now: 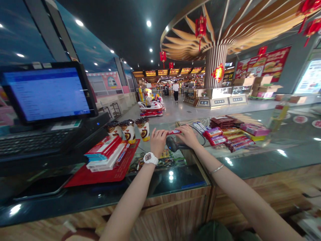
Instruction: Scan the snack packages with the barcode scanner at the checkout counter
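A slim red candy pack (174, 132) is stretched level between my two hands, above the glass counter (160, 190). The fingers of my left hand (157, 142), with a white watch at the wrist, are closed on its left end. My right hand (188, 135), below a silver bangle, pinches the right end. Just under the pack, a black barcode scanner (172, 144) points toward me, its handle running to the right beneath my right hand. Left of my hands, red-and-white boxes (106, 149) and a Mentos roll (121, 158) lie on a red mat (117, 177).
Several patterned cups (128, 131) stand behind the boxes. A monitor (47, 93) and keyboard (37, 140) occupy the left side. Several wrapped snack bars (215, 137) and a pink box (254, 129) lie on the right counter, near a clear bottle (279, 115). A person (176, 90) is far off.
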`<state>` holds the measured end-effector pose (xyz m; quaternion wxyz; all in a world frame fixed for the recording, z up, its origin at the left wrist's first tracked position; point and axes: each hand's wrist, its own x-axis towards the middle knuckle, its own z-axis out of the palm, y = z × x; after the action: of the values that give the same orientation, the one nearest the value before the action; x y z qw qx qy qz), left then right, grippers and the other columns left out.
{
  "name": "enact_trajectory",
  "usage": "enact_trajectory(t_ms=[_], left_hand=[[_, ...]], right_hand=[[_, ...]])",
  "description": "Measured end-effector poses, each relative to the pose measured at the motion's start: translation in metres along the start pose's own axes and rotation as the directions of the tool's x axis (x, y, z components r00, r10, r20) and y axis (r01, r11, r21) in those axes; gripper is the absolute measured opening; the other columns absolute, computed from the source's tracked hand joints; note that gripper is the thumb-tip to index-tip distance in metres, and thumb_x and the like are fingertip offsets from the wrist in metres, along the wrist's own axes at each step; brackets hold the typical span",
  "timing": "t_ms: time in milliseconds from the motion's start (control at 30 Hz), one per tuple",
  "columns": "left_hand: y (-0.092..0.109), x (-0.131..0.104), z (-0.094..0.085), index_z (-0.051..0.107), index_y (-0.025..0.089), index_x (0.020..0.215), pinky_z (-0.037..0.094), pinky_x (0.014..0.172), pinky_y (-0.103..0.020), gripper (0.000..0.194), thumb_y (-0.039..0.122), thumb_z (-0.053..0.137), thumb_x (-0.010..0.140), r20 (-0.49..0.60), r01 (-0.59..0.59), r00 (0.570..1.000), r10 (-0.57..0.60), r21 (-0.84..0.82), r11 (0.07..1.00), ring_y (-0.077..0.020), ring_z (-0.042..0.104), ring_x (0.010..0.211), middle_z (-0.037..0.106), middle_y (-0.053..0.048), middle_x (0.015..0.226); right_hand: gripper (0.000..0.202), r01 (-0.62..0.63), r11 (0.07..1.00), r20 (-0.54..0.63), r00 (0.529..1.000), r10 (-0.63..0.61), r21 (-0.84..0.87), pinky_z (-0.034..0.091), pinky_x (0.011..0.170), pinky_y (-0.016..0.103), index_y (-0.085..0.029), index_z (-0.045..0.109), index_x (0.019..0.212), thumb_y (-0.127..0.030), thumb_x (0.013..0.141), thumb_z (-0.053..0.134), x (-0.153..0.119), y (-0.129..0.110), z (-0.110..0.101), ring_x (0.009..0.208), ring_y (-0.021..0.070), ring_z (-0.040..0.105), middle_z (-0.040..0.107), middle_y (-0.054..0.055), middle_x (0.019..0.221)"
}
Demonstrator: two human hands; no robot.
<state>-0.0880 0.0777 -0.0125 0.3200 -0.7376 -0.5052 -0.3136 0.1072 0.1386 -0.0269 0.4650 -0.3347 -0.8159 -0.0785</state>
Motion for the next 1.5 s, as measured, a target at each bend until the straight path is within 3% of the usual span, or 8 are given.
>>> enact_trajectory(t_ms=[100,300,500,733,900,1167,1333,1500], left_hand=[[0.0,0.0,-0.002,0.067,0.023,0.11,0.038,0.112,-0.045,0.026,0.017,0.048,0.094,0.001,0.002,1.0,-0.002,0.001,1.0,-0.0223,0.064,0.102,0.072,-0.005,0.108],[-0.001,0.001,-0.001,0.067,0.023,0.111,0.038,0.111,-0.045,0.027,0.018,0.046,0.095,-0.004,0.001,1.0,-0.001,0.003,1.0,-0.0232,0.063,0.102,0.072,-0.006,0.109],[-0.007,0.0,0.002,0.067,0.025,0.11,0.038,0.11,-0.046,0.028,0.018,0.046,0.094,-0.016,0.038,0.999,-0.038,-0.009,0.999,-0.0239,0.063,0.101,0.072,-0.006,0.108],[-0.008,0.001,0.001,0.067,0.023,0.113,0.037,0.111,-0.046,0.029,0.017,0.048,0.093,-0.018,0.019,1.0,-0.018,0.039,0.999,-0.0239,0.062,0.099,0.072,-0.006,0.11],[-0.006,0.001,0.0,0.068,0.024,0.113,0.037,0.11,-0.046,0.029,0.018,0.047,0.094,0.005,0.013,1.0,-0.013,0.041,0.999,-0.024,0.062,0.099,0.072,-0.005,0.108],[-0.008,-0.001,0.003,0.067,0.023,0.113,0.036,0.111,-0.047,0.029,0.016,0.048,0.093,0.004,0.018,1.0,-0.018,0.035,0.999,-0.0239,0.061,0.1,0.072,-0.005,0.109],[-0.008,-0.001,0.002,0.067,0.023,0.115,0.034,0.112,-0.047,0.03,0.016,0.048,0.093,0.019,0.023,1.0,-0.023,0.028,0.999,-0.0243,0.061,0.101,0.072,-0.006,0.111],[-0.01,-0.002,0.001,0.068,0.025,0.116,0.033,0.113,-0.046,0.031,0.017,0.047,0.094,0.017,0.062,0.998,-0.062,0.021,0.998,-0.0244,0.061,0.101,0.072,-0.006,0.112]], right_hand=[[0.042,-0.003,0.997,0.002,1.0,0.003,0.077,0.043,0.105,0.052,-0.021,0.06,0.128,-0.031,0.087,0.064,0.001,0.001,-0.008,0.116,0.0281,0.06,0.067,0.012,0.122],[0.06,0.022,0.979,0.149,0.987,-0.053,0.203,0.047,0.101,0.049,-0.021,0.054,0.134,-0.037,0.079,0.074,-0.008,0.013,-0.029,0.119,0.0288,0.059,0.062,0.014,0.129],[0.071,-0.251,0.915,0.22,0.957,0.187,0.316,0.051,0.097,0.045,-0.017,0.049,0.138,-0.039,0.076,0.076,-0.024,0.029,-0.026,0.116,0.0266,0.062,0.06,0.017,0.132],[0.073,-0.219,0.924,0.484,0.874,0.043,0.313,0.049,0.099,0.046,-0.016,0.056,0.131,-0.034,0.066,0.085,-0.038,0.016,-0.011,0.113,0.0296,0.063,0.063,0.016,0.127],[0.063,-0.141,0.959,0.48,0.877,0.006,0.245,0.047,0.101,0.046,-0.013,0.06,0.125,-0.022,0.068,0.083,-0.042,0.008,-0.004,0.114,0.0303,0.061,0.063,0.017,0.122],[0.054,-0.126,0.987,0.489,0.87,0.06,0.104,0.044,0.101,0.041,-0.014,0.058,0.126,-0.007,0.073,0.066,-0.044,0.002,-0.003,0.113,0.0268,0.06,0.064,0.015,0.12],[0.058,-0.101,0.995,0.502,0.861,0.077,0.02,0.044,0.098,0.039,-0.012,0.058,0.128,-0.006,0.07,0.06,-0.045,-0.002,-0.003,0.11,0.0263,0.06,0.064,0.015,0.116],[0.061,-0.091,0.99,0.497,0.867,0.028,0.103,0.046,0.096,0.037,-0.013,0.057,0.129,-0.009,0.068,0.062,-0.046,0.002,-0.009,0.109,0.0256,0.06,0.063,0.013,0.116]])
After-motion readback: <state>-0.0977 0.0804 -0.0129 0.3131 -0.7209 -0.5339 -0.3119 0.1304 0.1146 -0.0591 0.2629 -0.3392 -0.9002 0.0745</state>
